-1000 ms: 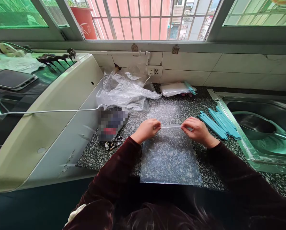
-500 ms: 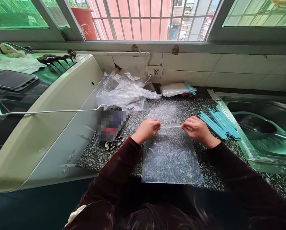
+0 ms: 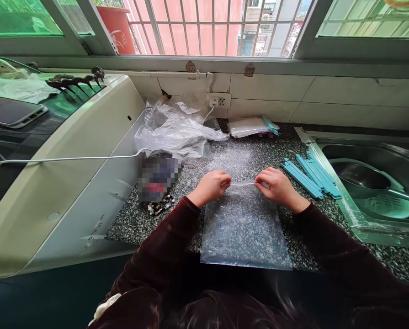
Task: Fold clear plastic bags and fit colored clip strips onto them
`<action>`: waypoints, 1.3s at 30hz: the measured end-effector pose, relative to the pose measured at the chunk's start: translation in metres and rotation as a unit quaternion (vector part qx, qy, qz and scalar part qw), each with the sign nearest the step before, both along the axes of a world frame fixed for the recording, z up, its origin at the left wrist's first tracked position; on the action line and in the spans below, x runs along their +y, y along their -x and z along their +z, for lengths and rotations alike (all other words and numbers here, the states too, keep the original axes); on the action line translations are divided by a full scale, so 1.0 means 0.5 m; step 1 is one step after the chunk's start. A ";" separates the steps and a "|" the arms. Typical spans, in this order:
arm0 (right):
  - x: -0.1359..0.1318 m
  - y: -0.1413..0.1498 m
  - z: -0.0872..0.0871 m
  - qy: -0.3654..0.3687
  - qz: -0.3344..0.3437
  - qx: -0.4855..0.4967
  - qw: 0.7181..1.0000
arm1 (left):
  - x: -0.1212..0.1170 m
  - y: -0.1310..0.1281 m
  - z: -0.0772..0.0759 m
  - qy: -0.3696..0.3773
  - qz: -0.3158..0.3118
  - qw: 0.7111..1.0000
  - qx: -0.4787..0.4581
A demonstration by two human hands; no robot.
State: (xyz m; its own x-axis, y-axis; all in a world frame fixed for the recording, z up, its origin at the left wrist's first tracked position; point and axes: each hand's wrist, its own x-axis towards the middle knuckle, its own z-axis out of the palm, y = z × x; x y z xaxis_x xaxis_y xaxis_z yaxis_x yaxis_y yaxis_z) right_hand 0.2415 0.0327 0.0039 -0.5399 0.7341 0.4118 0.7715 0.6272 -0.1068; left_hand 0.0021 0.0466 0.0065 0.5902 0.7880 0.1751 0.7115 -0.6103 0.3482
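Note:
A clear plastic bag [image 3: 245, 233] lies over the speckled counter, its near edge reaching the counter's front. My left hand [image 3: 213, 186] pinches the left part of the bag's far edge. My right hand [image 3: 275, 186] grips the right part of the same edge between thumb and fingers. Between the hands runs a whitish strip of that edge, lifted a little and slightly wavy. Right of my right hand lie several flat turquoise strips [image 3: 302, 179], fanned out on the counter and touched by neither hand.
Crumpled clear plastic [image 3: 177, 128] sits at the back left, beside a stack of flat bags [image 3: 247, 127]. A white cable [image 3: 70, 159] crosses the left side. On the right is a sink [image 3: 369, 228] with a pan [image 3: 360, 176]. A blurred-out object [image 3: 159, 178] lies left of my hands.
My right hand has come slightly closer to my left, so the stretch of bag edge between them is shorter. The view has shifted a little.

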 end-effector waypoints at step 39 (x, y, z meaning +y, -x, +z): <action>-0.006 0.006 0.005 0.027 0.041 -0.113 0.992 | -0.003 -0.013 -0.006 -0.007 -0.023 0.999 0.035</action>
